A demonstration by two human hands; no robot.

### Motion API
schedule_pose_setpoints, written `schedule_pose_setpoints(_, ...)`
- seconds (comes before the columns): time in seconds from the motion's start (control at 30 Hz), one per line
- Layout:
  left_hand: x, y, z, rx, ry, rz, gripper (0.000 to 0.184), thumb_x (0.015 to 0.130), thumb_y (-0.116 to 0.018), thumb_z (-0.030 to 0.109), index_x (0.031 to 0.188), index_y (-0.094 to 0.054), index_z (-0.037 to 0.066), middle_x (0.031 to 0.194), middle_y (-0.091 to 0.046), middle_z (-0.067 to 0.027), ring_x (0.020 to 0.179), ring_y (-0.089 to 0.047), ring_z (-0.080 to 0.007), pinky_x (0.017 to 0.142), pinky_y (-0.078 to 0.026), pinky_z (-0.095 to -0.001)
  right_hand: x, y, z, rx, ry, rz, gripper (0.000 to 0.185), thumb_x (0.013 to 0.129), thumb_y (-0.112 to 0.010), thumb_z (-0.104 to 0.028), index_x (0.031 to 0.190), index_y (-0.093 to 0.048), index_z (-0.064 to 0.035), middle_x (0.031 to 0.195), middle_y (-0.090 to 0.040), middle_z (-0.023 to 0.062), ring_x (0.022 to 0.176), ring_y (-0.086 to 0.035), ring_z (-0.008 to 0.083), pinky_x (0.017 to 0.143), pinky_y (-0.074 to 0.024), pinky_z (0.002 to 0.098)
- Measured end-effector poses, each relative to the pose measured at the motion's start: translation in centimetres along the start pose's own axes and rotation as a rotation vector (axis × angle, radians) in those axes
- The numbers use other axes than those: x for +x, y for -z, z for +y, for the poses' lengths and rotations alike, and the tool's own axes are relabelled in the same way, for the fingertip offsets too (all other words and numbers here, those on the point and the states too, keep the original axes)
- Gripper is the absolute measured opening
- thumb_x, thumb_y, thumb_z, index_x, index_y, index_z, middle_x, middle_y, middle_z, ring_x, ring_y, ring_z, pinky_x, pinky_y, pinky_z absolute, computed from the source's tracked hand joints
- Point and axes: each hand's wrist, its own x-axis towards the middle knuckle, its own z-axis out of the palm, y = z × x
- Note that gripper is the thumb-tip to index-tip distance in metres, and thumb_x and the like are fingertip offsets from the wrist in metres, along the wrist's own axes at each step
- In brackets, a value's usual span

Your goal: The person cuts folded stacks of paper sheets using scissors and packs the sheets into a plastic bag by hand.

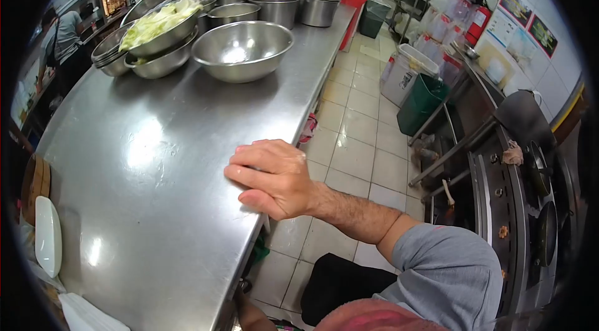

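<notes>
My right hand (271,176) rests palm down on the near right edge of the steel table (156,206), fingers lying apart and thumb out, holding nothing. Of my other arm, only a piece of forearm (253,316) shows at the bottom, beside the table edge; my left hand is hidden. Farther up the table stands a wide steel bowl (242,50). To its left, chopped pale green leaves (159,22) fill a tilted bowl stacked on another bowl (163,64).
Steel pots (274,11) stand at the table's far end. A white dish (47,237) lies at the left edge. Right of the tiled aisle (355,156) are a green bin (421,105) and a stove (499,206) with pans. Two people work at far left.
</notes>
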Motion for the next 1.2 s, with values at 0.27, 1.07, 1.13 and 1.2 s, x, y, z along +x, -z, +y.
schedule_pose_setpoints(0.27, 2.8, -2.7, 0.4, -0.034, 0.048, 0.020, 0.026, 0.080, -0.058, 0.019, 0.098, -0.057, 0.002, 0.085, -0.061, -0.0134, 0.073, -0.061, -0.0229, 0.066, -0.050, -0.0386, -0.8, -0.6, -0.1, -0.069, 0.001, 0.057, 0.029, 0.080, -0.046, -0.021, 0.089, -0.068, -0.0045, 0.091, -0.064, 0.0084, 0.087, -0.062, 0.0213, 0.077, -0.0461, 0.0346)
schedule_pose_setpoints(1.07, -23.6, 11.0, -2.1, -1.241, 0.355, -0.140, 0.033, 0.073, -0.063, 0.001, 0.102, -0.046, 0.002, 0.079, -0.059, -0.0097, 0.069, -0.058, -0.0201, 0.067, -0.047, -0.0329, -0.2, -0.4, -1.6, -0.013, -0.169, -0.019, 0.015, 0.079, -0.060, -0.016, 0.090, -0.066, -0.0080, 0.093, -0.063, 0.0030, 0.092, -0.059, 0.0207, 0.079, -0.0427, 0.0337)
schedule_pose_setpoints(1.13, -26.1, 15.9, -0.9, -1.378, 0.392, -0.144, 0.033, 0.075, -0.061, -0.003, 0.104, -0.045, 0.001, 0.082, -0.060, -0.0097, 0.071, -0.058, -0.0188, 0.068, -0.047, -0.0307, -0.4, 0.2, -2.5, 0.062, -0.212, 0.020, 0.016, 0.077, -0.062, -0.010, 0.093, -0.065, -0.0068, 0.097, -0.061, 0.0057, 0.087, -0.057, 0.0224, 0.079, -0.0430, 0.0333)
schedule_pose_setpoints(1.2, -26.8, 18.9, -0.7, -1.371, 0.246, 0.095, 0.032, 0.078, -0.058, -0.003, 0.107, -0.045, 0.000, 0.082, -0.059, -0.0101, 0.070, -0.057, -0.0168, 0.067, -0.046, -0.0268, -3.3, 0.5, -6.1, 0.248, -0.333, 0.105, 0.025, 0.072, -0.067, -0.005, 0.097, -0.063, -0.0065, 0.103, -0.055, 0.0098, 0.086, -0.052, 0.0247, 0.078, -0.0433, 0.0356)
